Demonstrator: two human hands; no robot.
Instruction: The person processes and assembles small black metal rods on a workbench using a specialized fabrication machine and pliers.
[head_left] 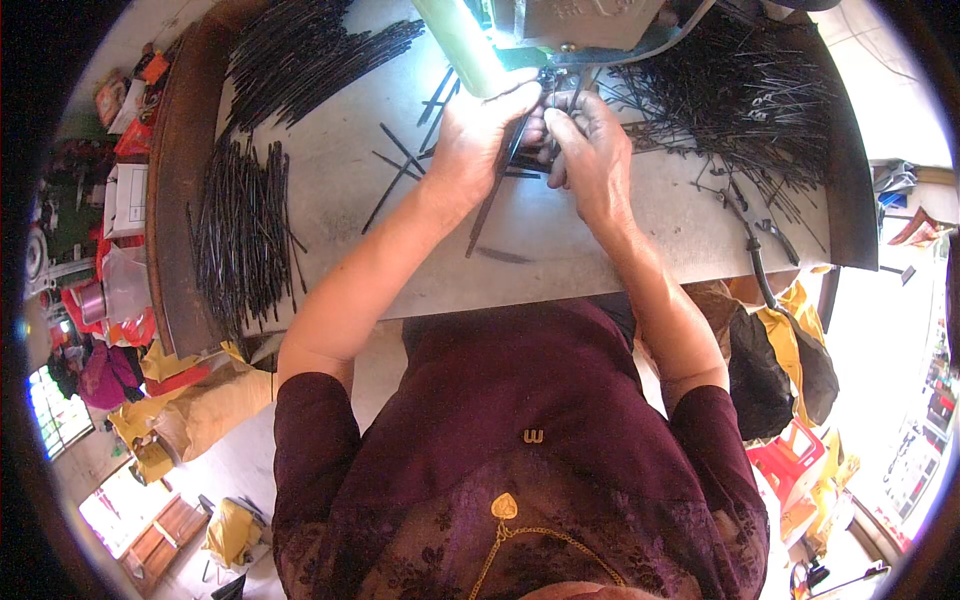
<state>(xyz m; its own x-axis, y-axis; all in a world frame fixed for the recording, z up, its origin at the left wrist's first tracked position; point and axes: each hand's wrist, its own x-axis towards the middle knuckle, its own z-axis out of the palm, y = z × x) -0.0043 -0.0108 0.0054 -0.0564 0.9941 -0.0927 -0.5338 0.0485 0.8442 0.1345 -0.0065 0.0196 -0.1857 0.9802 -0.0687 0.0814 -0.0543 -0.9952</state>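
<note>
Across the desk, black strips are held in the left hand by the machine; the right hand is curled alongside, its hold unclear. Left bundles seem finished; the tangled heap at right seemingly remains.

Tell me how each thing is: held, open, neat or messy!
Left hand: closed around a dark rod.
Right hand: curled; what it holds is unclear.
Upper left pile: mostly lined up.
Lower left pile: mostly lined up.
Right pile: messy.
Pliers: lying down, handles spread.
Tabletop: brightly lit near the pale green tube.
</note>
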